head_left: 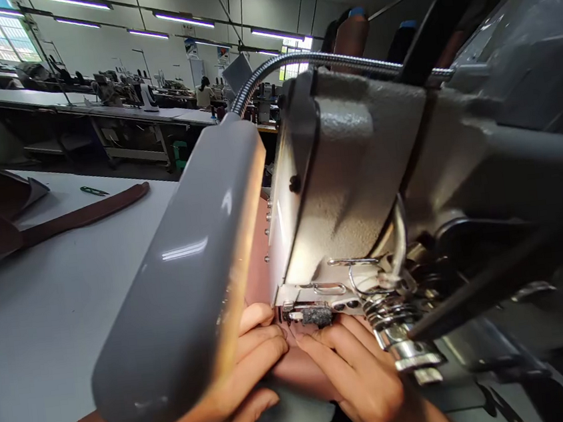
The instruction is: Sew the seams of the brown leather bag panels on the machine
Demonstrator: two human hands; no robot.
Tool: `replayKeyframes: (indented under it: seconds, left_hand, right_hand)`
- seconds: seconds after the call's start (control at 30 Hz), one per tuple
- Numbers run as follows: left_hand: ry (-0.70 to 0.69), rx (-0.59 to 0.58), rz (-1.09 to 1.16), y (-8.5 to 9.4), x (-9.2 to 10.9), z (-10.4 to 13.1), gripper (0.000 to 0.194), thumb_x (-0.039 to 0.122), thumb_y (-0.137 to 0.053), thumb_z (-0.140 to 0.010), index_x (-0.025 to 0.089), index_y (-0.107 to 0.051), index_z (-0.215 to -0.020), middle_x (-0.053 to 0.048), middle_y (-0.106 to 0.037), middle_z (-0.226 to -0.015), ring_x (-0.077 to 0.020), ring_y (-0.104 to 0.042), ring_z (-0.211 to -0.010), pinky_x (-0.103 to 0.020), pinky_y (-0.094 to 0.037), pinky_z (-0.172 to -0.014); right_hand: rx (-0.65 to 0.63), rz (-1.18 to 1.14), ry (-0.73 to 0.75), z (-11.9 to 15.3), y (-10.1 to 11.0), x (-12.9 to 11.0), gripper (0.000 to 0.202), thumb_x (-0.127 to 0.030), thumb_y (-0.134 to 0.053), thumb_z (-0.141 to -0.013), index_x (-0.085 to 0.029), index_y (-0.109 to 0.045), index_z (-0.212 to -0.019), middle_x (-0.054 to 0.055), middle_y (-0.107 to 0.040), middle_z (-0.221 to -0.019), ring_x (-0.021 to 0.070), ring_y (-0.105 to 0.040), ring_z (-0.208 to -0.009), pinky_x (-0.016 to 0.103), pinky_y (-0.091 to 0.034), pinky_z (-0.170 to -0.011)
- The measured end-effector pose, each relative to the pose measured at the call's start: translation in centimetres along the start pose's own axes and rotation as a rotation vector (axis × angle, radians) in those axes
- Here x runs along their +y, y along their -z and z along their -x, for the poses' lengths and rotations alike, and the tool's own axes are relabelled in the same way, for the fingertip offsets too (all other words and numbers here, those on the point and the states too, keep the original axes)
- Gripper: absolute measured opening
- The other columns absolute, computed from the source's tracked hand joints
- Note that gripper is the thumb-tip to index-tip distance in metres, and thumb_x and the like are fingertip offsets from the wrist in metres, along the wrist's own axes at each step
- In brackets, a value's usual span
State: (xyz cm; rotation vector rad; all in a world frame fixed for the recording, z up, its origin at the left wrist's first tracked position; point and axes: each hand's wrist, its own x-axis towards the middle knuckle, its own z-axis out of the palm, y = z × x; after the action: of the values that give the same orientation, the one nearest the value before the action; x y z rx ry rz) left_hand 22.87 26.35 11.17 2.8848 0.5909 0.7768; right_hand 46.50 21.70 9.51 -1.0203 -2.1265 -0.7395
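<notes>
Beneath the left fingers, thumb apart, and right fingers, grip unclear, lies pinkish-brown material.

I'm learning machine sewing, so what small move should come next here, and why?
Probably ease the brown piece slightly along under the sewing machine head, keeping fingertips clear: the left hand and right hand rest on it, close to either side of the needle area.
</notes>
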Motion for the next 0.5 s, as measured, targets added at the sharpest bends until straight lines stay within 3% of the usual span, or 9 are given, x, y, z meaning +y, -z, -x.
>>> replayKeyframes:
  seconds: [0.1,0.2,0.3,0.37,0.5]
  left_hand:
    - [-0.056,0.095,0.006,-0.4,0.6,-0.4,0.036,0.028,-0.041,-0.097,0.011,-0.049,-0.128,-0.008,-0.055,-0.127,-0.0242,-0.038,-0.129,-0.038,-0.03,-0.108]
    - [-0.174,0.186,-0.095,-1.1,1.6,-1.2,0.038,0.029,-0.039,-0.099,0.0,-0.053,-0.12,-0.012,-0.06,-0.118,-0.0254,-0.04,-0.127,-0.036,-0.031,-0.108]
    - [-0.256,0.329,-0.254,-2.1,2.2,-1.9,0.029,0.012,-0.037,-0.097,-0.003,-0.06,-0.106,-0.014,-0.064,-0.103,-0.0281,-0.051,-0.114,-0.039,-0.033,-0.105]
    - [-0.272,0.399,-0.313,-2.4,2.1,-2.1,0.031,0.003,-0.033,-0.094,-0.001,-0.063,-0.1,-0.012,-0.065,-0.099,-0.0247,-0.057,-0.106,-0.036,-0.034,-0.104]
    - [-0.255,0.341,-0.314,-2.0,1.2,-1.5,0.037,0.006,-0.028,-0.098,0.002,-0.064,-0.103,-0.008,-0.066,-0.102,-0.0198,-0.058,-0.106,-0.03,-0.03,-0.108]
  right_hand:
    - [-0.058,-0.006,0.013,-0.2,0.2,-0.2,0.022,-0.015,-0.052,-0.088,-0.012,-0.067,-0.103,0.008,-0.061,-0.071,0.0174,-0.059,-0.069,0.032,-0.047,-0.071]
    - [-0.015,-0.008,-0.008,-0.9,0.2,-0.9,0.023,-0.013,-0.049,-0.088,-0.01,-0.066,-0.102,0.007,-0.059,-0.068,0.0169,-0.055,-0.063,0.032,-0.041,-0.061]
    - [0.023,0.0,-0.003,-1.7,0.4,-1.4,0.024,-0.012,-0.045,-0.088,-0.006,-0.066,-0.099,0.008,-0.058,-0.065,0.0169,-0.051,-0.059,0.033,-0.036,-0.057]
    - [0.03,-0.014,-0.005,-2.1,0.5,-1.5,0.024,-0.008,-0.044,-0.087,-0.006,-0.067,-0.095,0.007,-0.056,-0.062,0.0167,-0.049,-0.058,0.033,-0.034,-0.057]
    - [0.092,-0.032,0.013,-2.9,0.7,-1.5,0.022,-0.005,-0.044,-0.086,-0.008,-0.066,-0.085,0.005,-0.054,-0.059,0.0153,-0.047,-0.056,0.032,-0.032,-0.056]
